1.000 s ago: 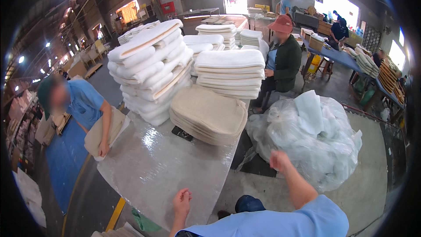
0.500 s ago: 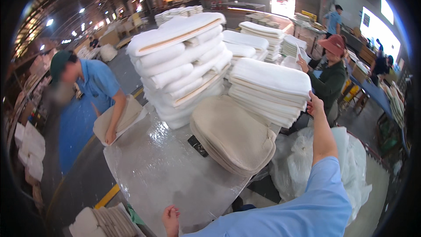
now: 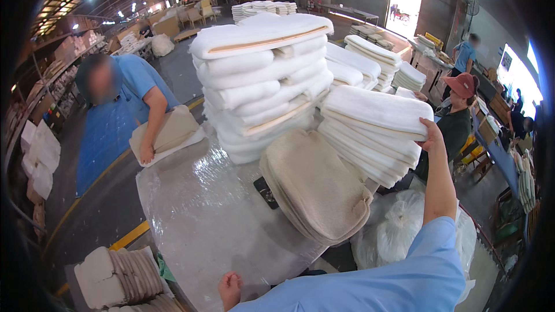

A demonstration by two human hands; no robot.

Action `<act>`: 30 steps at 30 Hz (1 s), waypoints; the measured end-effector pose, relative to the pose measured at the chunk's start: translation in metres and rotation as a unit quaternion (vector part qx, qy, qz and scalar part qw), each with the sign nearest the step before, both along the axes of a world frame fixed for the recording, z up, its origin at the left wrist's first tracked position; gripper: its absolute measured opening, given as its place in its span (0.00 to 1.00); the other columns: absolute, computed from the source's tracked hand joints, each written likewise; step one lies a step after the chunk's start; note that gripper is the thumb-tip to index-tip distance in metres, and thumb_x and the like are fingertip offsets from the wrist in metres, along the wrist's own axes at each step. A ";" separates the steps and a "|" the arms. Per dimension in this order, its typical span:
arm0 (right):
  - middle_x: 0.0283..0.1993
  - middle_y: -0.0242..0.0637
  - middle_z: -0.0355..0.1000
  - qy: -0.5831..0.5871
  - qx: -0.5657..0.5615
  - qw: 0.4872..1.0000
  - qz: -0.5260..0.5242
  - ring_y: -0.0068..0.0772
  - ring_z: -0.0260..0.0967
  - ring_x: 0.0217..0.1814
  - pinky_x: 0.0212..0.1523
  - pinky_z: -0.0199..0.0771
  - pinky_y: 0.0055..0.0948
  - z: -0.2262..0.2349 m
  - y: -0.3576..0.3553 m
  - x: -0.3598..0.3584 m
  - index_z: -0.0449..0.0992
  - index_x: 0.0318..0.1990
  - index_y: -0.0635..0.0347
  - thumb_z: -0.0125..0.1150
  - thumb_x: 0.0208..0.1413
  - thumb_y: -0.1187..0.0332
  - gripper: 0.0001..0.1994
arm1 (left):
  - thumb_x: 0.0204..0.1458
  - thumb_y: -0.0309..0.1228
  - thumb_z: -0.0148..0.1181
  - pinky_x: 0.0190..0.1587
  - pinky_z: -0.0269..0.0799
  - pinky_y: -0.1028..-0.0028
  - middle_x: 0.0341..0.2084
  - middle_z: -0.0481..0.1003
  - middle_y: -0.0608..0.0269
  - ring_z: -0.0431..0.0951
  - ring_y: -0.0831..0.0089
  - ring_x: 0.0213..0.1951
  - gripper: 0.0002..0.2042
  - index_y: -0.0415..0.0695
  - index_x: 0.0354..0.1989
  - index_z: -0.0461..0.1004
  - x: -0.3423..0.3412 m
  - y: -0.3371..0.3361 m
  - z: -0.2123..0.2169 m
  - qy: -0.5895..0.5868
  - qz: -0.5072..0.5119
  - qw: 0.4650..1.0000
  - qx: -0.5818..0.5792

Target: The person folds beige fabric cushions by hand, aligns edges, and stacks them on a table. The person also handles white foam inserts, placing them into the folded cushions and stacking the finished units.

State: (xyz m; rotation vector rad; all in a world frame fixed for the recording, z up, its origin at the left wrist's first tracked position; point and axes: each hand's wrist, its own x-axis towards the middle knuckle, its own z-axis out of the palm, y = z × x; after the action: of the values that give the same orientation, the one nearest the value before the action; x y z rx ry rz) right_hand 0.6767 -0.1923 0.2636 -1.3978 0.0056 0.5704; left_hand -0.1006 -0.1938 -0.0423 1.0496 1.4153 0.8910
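Note:
My right hand grips the right end of the top white padded cushion piece, thumb above and fingers below. That end is lifted a little off the stack of white pads under it. My left hand is loosely curled over the near part of the table, with nothing seen in it. Between my hands lies a pile of beige fabric cushion covers with rounded corners. A dark, flat object sticks out from the pile's left side.
A tall stack of white pads stands on the plastic-covered table. At the left a co-worker presses on a beige cover. Another person is beyond my right hand. Clear plastic bags lie right; beige pieces are stacked lower left.
My right hand has raised the right end of the top white pad, opening a gap above the stack. My left hand stays low over the table. The whole view has shifted slightly.

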 end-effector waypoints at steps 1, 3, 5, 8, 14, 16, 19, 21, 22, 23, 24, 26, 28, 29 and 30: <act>0.59 0.41 0.75 -0.003 0.028 1.000 0.009 0.46 0.75 0.59 0.58 0.77 0.54 -0.008 0.010 -0.005 0.72 0.65 0.56 0.74 0.54 0.61 0.31 | 0.70 0.28 0.55 0.41 0.80 0.73 0.40 0.82 0.58 0.82 0.73 0.36 0.10 0.38 0.53 0.78 -0.003 0.003 0.002 -0.001 0.004 1.000 -0.013; 0.58 0.45 0.75 -0.032 0.098 0.995 0.013 0.51 0.75 0.60 0.61 0.77 0.59 0.003 -0.001 -0.015 0.71 0.65 0.63 0.71 0.55 0.67 0.30 | 0.71 0.28 0.55 0.45 0.80 0.73 0.41 0.82 0.58 0.82 0.74 0.39 0.10 0.37 0.53 0.78 0.004 0.019 0.012 -0.029 -0.010 0.999 -0.010; 0.58 0.48 0.75 -0.071 0.125 0.989 -0.015 0.53 0.76 0.59 0.60 0.78 0.59 0.002 -0.015 -0.039 0.70 0.65 0.69 0.70 0.55 0.69 0.30 | 0.71 0.28 0.55 0.45 0.79 0.73 0.41 0.82 0.58 0.81 0.74 0.38 0.10 0.37 0.53 0.78 0.005 0.036 0.031 -0.037 -0.018 0.999 0.014; 0.56 0.48 0.76 -0.148 0.176 0.973 -0.012 0.51 0.77 0.57 0.60 0.77 0.50 0.012 -0.067 -0.090 0.70 0.64 0.74 0.68 0.56 0.72 0.29 | 0.71 0.28 0.55 0.45 0.80 0.73 0.42 0.82 0.58 0.82 0.74 0.40 0.11 0.37 0.54 0.78 -0.006 0.054 0.048 -0.053 -0.052 0.996 0.040; 0.56 0.44 0.77 -0.107 0.150 0.983 -0.016 0.44 0.78 0.56 0.60 0.79 0.45 -0.021 -0.171 -0.248 0.72 0.64 0.67 0.70 0.53 0.70 0.29 | 0.72 0.32 0.56 0.46 0.79 0.71 0.46 0.82 0.57 0.83 0.71 0.40 0.13 0.40 0.59 0.76 -0.052 0.067 0.081 -0.092 -0.131 0.987 -0.004; 0.55 0.42 0.78 -0.093 0.131 0.987 -0.015 0.42 0.78 0.55 0.59 0.80 0.43 -0.049 -0.192 -0.311 0.72 0.64 0.65 0.70 0.52 0.69 0.30 | 0.72 0.38 0.55 0.47 0.80 0.67 0.46 0.83 0.58 0.83 0.69 0.41 0.16 0.41 0.60 0.76 -0.073 0.078 0.084 -0.117 -0.143 0.983 0.011; 0.54 0.41 0.78 -0.041 0.083 0.995 0.046 0.41 0.79 0.54 0.57 0.82 0.42 -0.107 -0.197 -0.418 0.72 0.63 0.66 0.70 0.50 0.70 0.31 | 0.72 0.49 0.53 0.50 0.79 0.61 0.46 0.83 0.60 0.83 0.68 0.45 0.23 0.43 0.62 0.75 -0.103 0.096 0.082 -0.077 -0.131 0.988 -0.017; 0.52 0.41 0.78 0.026 0.101 0.989 0.108 0.42 0.79 0.53 0.55 0.83 0.46 -0.146 -0.193 -0.487 0.73 0.62 0.65 0.70 0.47 0.72 0.30 | 0.72 0.55 0.51 0.52 0.78 0.58 0.47 0.83 0.61 0.83 0.68 0.46 0.27 0.45 0.64 0.74 -0.132 0.110 0.075 -0.062 -0.147 0.981 -0.107; 0.52 0.42 0.78 0.067 0.062 0.986 0.139 0.42 0.79 0.54 0.55 0.82 0.47 -0.164 -0.183 -0.522 0.73 0.62 0.64 0.69 0.46 0.73 0.30 | 0.71 0.57 0.49 0.53 0.78 0.57 0.48 0.83 0.60 0.83 0.67 0.47 0.29 0.46 0.65 0.74 -0.159 0.120 0.068 -0.065 -0.157 0.970 -0.174; 0.53 0.42 0.78 0.113 0.015 0.976 0.187 0.43 0.78 0.54 0.57 0.81 0.49 -0.183 -0.180 -0.548 0.73 0.62 0.64 0.69 0.46 0.73 0.31 | 0.71 0.59 0.48 0.55 0.77 0.56 0.49 0.83 0.60 0.83 0.66 0.47 0.31 0.47 0.67 0.74 -0.173 0.124 0.061 -0.074 -0.174 0.952 -0.241; 0.54 0.42 0.78 0.124 0.055 0.969 0.205 0.43 0.78 0.55 0.60 0.79 0.48 -0.207 -0.181 -0.572 0.72 0.63 0.64 0.70 0.45 0.73 0.32 | 0.72 0.59 0.47 0.58 0.77 0.57 0.54 0.82 0.57 0.83 0.63 0.50 0.32 0.44 0.69 0.72 -0.172 0.117 0.054 -0.176 -0.117 0.926 -0.313; 0.58 0.43 0.76 0.187 0.049 0.959 0.209 0.43 0.77 0.59 0.65 0.75 0.46 -0.222 -0.174 -0.615 0.70 0.65 0.65 0.70 0.46 0.74 0.34 | 0.72 0.59 0.46 0.59 0.78 0.56 0.58 0.80 0.52 0.83 0.58 0.54 0.35 0.38 0.69 0.71 -0.196 0.101 0.049 -0.025 -0.084 0.976 -0.198; 0.61 0.44 0.75 0.211 0.073 0.944 0.242 0.43 0.75 0.63 0.66 0.75 0.47 -0.229 -0.172 -0.632 0.69 0.67 0.63 0.70 0.50 0.75 0.34 | 0.72 0.58 0.46 0.60 0.78 0.56 0.59 0.79 0.50 0.82 0.57 0.56 0.35 0.34 0.68 0.70 -0.226 0.098 0.058 -0.072 -0.078 0.980 -0.170; 0.61 0.44 0.75 0.213 0.086 0.938 0.259 0.43 0.74 0.64 0.66 0.75 0.47 -0.231 -0.168 -0.638 0.68 0.68 0.63 0.70 0.52 0.74 0.33 | 0.73 0.57 0.45 0.60 0.79 0.55 0.60 0.78 0.49 0.82 0.57 0.58 0.35 0.33 0.67 0.70 -0.243 0.096 0.063 -0.095 -0.073 0.980 -0.159; 0.62 0.44 0.75 0.218 0.097 0.931 0.277 0.43 0.73 0.65 0.66 0.74 0.48 -0.233 -0.164 -0.643 0.67 0.69 0.63 0.71 0.53 0.73 0.33 | 0.73 0.56 0.46 0.61 0.78 0.57 0.61 0.78 0.49 0.81 0.57 0.58 0.34 0.32 0.67 0.70 -0.258 0.093 0.069 -0.083 -0.054 0.984 -0.151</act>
State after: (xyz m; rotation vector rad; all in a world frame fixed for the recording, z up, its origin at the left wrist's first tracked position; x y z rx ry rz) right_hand 0.0334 -0.3562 0.0302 -1.0467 -0.0898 1.3124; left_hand -0.3591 -0.1010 0.0268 0.7946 1.2940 0.6445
